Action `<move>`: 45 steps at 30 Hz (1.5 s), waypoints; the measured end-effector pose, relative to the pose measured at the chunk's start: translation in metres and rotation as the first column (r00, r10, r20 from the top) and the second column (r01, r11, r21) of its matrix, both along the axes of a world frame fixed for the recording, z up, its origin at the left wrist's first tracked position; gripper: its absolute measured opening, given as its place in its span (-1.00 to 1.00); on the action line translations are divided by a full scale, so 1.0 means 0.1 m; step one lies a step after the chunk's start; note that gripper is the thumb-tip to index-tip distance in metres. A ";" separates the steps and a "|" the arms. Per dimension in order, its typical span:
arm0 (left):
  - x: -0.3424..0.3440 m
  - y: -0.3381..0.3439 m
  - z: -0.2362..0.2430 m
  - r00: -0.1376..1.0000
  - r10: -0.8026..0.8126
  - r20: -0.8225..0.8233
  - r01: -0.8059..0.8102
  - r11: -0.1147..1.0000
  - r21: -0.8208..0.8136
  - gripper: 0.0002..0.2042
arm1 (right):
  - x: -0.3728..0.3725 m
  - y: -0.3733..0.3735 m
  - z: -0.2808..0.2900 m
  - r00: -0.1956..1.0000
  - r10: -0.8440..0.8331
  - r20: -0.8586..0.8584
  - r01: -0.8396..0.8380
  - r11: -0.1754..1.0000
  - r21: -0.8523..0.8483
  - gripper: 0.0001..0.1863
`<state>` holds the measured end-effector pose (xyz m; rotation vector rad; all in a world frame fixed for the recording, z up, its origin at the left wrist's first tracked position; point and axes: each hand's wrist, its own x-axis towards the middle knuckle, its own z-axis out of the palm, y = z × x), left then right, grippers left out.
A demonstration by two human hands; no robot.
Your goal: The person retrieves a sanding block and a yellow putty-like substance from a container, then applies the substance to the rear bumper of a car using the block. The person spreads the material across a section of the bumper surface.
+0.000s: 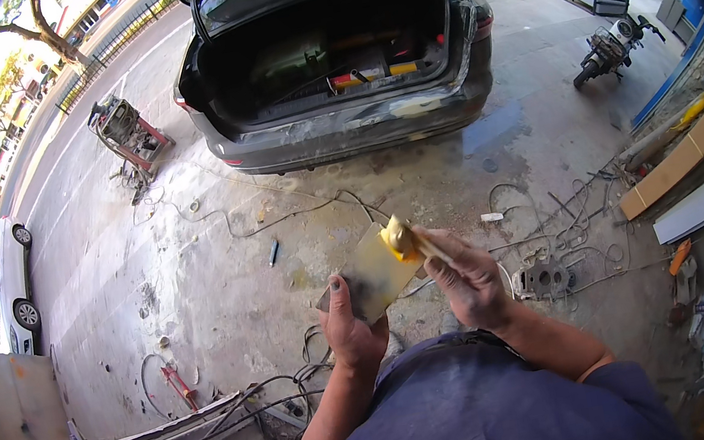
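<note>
My left hand [355,330] grips a flat, stained mixing board [372,274] by its near edge, with the thumb lying on top. My right hand [476,285] is closed around a putty knife [433,249], whose blade is mostly hidden. Yellow putty [396,243] is heaped at the tool's end, over the far right corner of the board. Motion blurs the tool and the putty, so I cannot tell whether they touch the board. Beyond stands a dark car [339,134] with its trunk raised and pale patches on the bumper.
Cables [257,229] snake across the dusty floor. A red-framed machine [128,134] stands left of the car, and a motorcycle [614,45] is at the right. Cardboard [683,156] leans along the right side. A red jack-like tool [180,387] lies at lower left.
</note>
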<state>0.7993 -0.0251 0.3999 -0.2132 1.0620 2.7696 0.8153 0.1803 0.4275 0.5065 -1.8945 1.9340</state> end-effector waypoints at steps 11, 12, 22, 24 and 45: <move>-0.04 0.01 -0.02 0.988 0.115 -0.099 -0.128 0.983 -0.135 -0.53 | 0.05 -0.03 0.20 0.891 -0.189 -0.412 0.436 0.607 0.664 -0.48; -0.05 0.07 -0.02 0.984 0.128 -0.124 -0.146 0.979 -0.145 -0.51 | 0.09 -0.12 0.15 0.917 -0.171 -0.361 0.389 0.584 0.712 -0.48; -0.11 -0.07 -0.09 0.759 -0.049 -0.650 -0.526 0.544 -0.654 -0.43 | -0.06 -0.04 0.14 0.931 -0.232 -0.281 0.338 0.840 0.424 -0.53; -0.09 0.06 0.00 0.738 -0.106 -0.667 -0.527 0.526 -0.667 -0.46 | -0.03 -0.12 0.10 0.932 -0.205 -0.300 0.331 0.820 0.468 -0.51; -0.19 -0.04 -0.04 0.997 0.052 0.049 -0.051 0.998 -0.029 -0.61 | -0.14 0.25 -0.14 0.956 -0.164 -0.242 0.277 0.779 0.562 -0.46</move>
